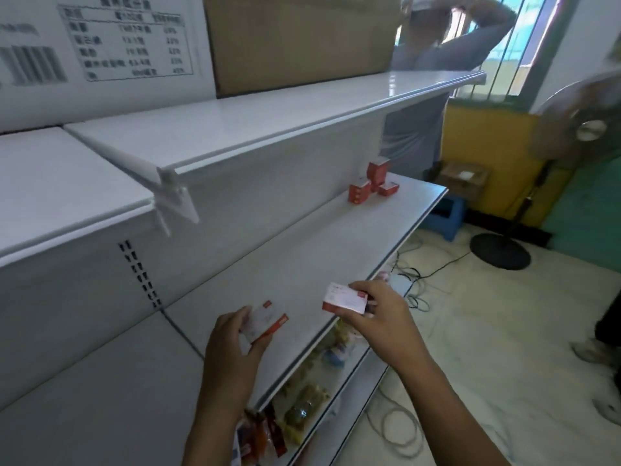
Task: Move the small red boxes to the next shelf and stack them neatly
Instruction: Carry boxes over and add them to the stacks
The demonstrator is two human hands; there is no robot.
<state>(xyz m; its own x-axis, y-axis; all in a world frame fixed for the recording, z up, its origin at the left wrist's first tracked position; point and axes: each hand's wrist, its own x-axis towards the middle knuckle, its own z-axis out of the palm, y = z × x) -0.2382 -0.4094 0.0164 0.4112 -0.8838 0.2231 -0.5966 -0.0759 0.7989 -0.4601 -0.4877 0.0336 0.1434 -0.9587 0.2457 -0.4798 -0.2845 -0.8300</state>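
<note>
Counting two red boxes in hand, one per hand (235,334) (379,314), plus roughly four red boxes (371,183) clustered farther along the shelf (302,264).

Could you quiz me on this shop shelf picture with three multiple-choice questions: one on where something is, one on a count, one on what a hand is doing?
1. Where is the pile of red boxes?
A. far end of the middle shelf
B. the floor
C. the top shelf

2. How many boxes are being held?
A. none
B. two
C. five

3. What is the right hand doing?
A. hanging idle
B. pressing the shelf
C. gripping a box

Answers: 1 A, they sit near the shelf's far end. 2 B, the left hand holds another box. 3 C, fingers curl round it.
</note>
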